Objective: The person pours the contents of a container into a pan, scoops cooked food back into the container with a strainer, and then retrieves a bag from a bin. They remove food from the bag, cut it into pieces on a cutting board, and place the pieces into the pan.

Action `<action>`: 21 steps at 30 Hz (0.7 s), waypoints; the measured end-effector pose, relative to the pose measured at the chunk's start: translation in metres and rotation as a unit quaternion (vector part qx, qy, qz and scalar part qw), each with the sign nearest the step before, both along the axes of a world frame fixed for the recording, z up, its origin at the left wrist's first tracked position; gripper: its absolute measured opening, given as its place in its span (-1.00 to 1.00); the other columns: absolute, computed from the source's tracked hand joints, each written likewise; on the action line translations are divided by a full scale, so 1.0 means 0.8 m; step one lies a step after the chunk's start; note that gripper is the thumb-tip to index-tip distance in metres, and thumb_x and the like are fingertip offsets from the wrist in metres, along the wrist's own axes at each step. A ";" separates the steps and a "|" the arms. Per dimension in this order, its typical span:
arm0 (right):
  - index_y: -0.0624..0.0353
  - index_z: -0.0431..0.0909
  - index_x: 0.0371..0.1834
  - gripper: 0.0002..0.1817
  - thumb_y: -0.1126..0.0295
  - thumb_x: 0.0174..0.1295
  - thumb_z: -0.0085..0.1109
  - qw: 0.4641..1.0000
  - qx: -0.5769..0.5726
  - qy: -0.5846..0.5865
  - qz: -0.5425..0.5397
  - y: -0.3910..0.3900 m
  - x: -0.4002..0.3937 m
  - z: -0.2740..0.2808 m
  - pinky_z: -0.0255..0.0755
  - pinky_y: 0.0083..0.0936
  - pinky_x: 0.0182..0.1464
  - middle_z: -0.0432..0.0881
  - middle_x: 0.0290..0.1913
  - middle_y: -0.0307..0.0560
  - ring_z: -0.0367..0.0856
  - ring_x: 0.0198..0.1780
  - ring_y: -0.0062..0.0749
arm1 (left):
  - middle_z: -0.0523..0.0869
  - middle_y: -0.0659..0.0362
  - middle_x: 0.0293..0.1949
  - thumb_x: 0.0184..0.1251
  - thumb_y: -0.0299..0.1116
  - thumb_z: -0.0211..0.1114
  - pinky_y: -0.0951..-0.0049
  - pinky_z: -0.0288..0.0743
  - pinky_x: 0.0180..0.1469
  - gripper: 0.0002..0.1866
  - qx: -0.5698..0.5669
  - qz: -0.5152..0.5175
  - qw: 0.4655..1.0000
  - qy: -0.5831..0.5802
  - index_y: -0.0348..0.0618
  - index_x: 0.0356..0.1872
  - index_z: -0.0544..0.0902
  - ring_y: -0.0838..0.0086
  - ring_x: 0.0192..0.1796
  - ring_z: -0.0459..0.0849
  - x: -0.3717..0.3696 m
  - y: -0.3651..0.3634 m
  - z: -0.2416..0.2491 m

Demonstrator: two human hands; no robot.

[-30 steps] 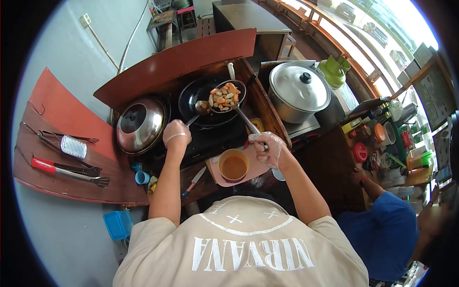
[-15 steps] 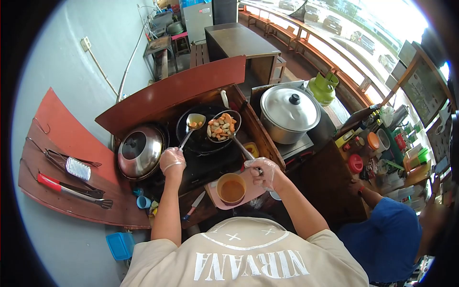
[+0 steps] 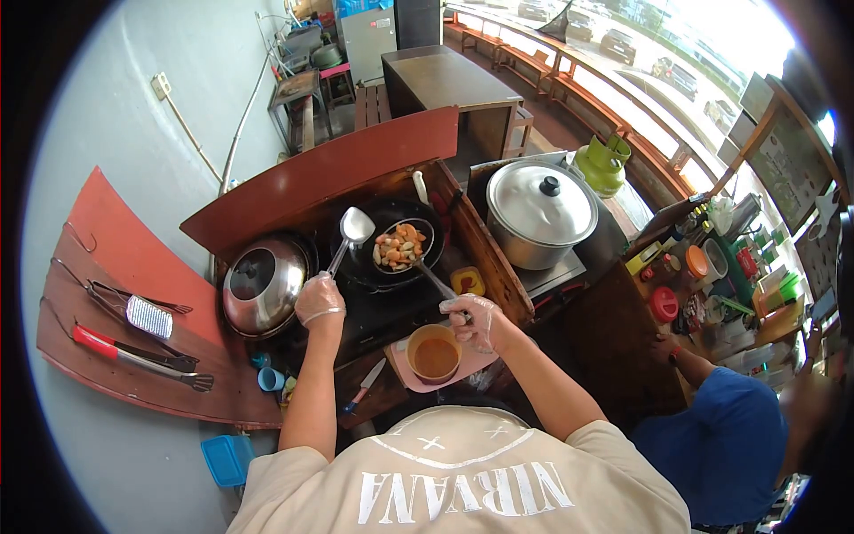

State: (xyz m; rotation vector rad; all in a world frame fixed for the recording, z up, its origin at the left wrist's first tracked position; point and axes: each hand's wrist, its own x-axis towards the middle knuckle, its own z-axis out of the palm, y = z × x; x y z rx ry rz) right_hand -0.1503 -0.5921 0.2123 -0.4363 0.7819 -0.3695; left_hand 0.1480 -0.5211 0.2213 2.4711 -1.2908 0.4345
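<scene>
Over the wok (image 3: 360,258), left hand (image 3: 318,301) grips a ladle (image 3: 353,228); right hand (image 3: 471,320) grips the strainer (image 3: 402,246), draining. Next: lift clear, level.

Bright daylight comes in from the upper right; the windows (image 3: 712,44) are blown out white. Strong fisheye bend, black vignette at all corners. Glare spots on the steel pot lid (image 3: 541,203) and wok lid (image 3: 263,283). Centre sharp, right edge soft and blurry. Shadows soft, stove recess dim.
</scene>
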 end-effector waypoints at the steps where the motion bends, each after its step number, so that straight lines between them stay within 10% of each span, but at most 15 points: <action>1: 0.00 0.36 -0.51 -0.76 0.40 0.18 0.27 1.000 0.008 -0.017 0.006 -0.002 -0.001 -0.009 0.02 -0.63 -0.62 0.32 -0.66 -0.32 0.10 -0.71 -0.61 | 0.75 0.07 -0.33 0.29 -0.26 0.29 0.13 0.63 -0.21 -0.85 0.023 0.011 1.000 -0.003 -0.07 -0.33 0.74 0.12 -0.25 0.75 0.004 -0.001 -0.003; 11: 0.06 0.37 -0.57 -0.74 0.43 0.23 0.22 0.995 0.031 -0.092 0.029 0.012 0.004 -0.008 0.12 -0.65 -0.56 0.28 -0.65 -0.34 0.14 -0.67 -0.63 | 0.76 0.10 -0.27 0.22 -0.19 0.34 0.19 0.62 -0.05 -0.81 0.106 0.059 0.992 0.018 -0.07 -0.32 0.74 0.18 -0.12 0.74 -0.010 -0.009 0.016; 13: 0.07 0.39 -0.56 -0.75 0.42 0.23 0.23 0.994 0.016 -0.101 0.042 0.016 0.007 -0.012 0.13 -0.64 -0.56 0.30 -0.64 -0.33 0.16 -0.66 -0.63 | 0.74 0.10 -0.33 0.15 -0.13 0.39 0.12 0.55 -0.08 -0.74 -0.139 -0.054 0.975 -0.166 -0.07 -0.26 0.75 0.14 -0.19 0.68 -0.029 0.003 0.028; 16: 0.10 0.43 -0.56 -0.76 0.40 0.26 0.21 0.993 -0.015 -0.103 0.048 0.030 0.021 -0.007 0.10 -0.62 -0.54 0.31 -0.64 -0.32 0.15 -0.66 -0.63 | 0.78 0.04 -0.33 0.21 0.05 0.33 0.14 0.54 -0.05 -0.61 -0.025 -0.091 0.993 0.078 -0.09 -0.39 0.81 0.09 -0.21 0.70 -0.079 -0.002 0.021; 18: 0.13 0.45 -0.56 -0.75 0.39 0.29 0.19 0.994 -0.033 -0.095 0.043 0.040 0.035 -0.009 0.06 -0.61 -0.54 0.31 -0.66 -0.32 0.13 -0.68 -0.64 | 0.80 -0.07 -0.22 0.34 0.12 0.25 0.18 0.61 -0.08 -0.48 0.126 -0.171 0.920 0.329 -0.22 -0.31 0.80 0.11 -0.22 0.77 -0.099 -0.020 -0.004; 20: 0.15 0.47 -0.53 -0.77 0.39 0.30 0.17 0.993 -0.034 -0.104 0.054 0.049 0.048 -0.019 0.08 -0.62 -0.52 0.33 -0.64 -0.31 0.16 -0.66 -0.63 | 0.74 0.01 -0.33 0.31 -0.29 0.34 0.35 0.63 -0.20 -0.71 -0.042 -0.134 0.582 0.801 -0.42 -0.29 0.71 0.33 -0.32 0.73 -0.124 -0.025 -0.029; 21: 0.14 0.48 -0.52 -0.73 0.30 0.34 0.16 0.993 -0.072 -0.082 0.049 0.061 0.048 0.000 0.10 -0.61 -0.52 0.36 -0.62 -0.31 0.21 -0.63 -0.65 | 0.72 0.03 -0.37 0.29 -0.38 0.34 0.34 0.63 -0.22 -0.78 -0.074 -0.124 0.540 0.829 -0.41 -0.29 0.69 0.33 -0.35 0.72 -0.121 -0.033 -0.053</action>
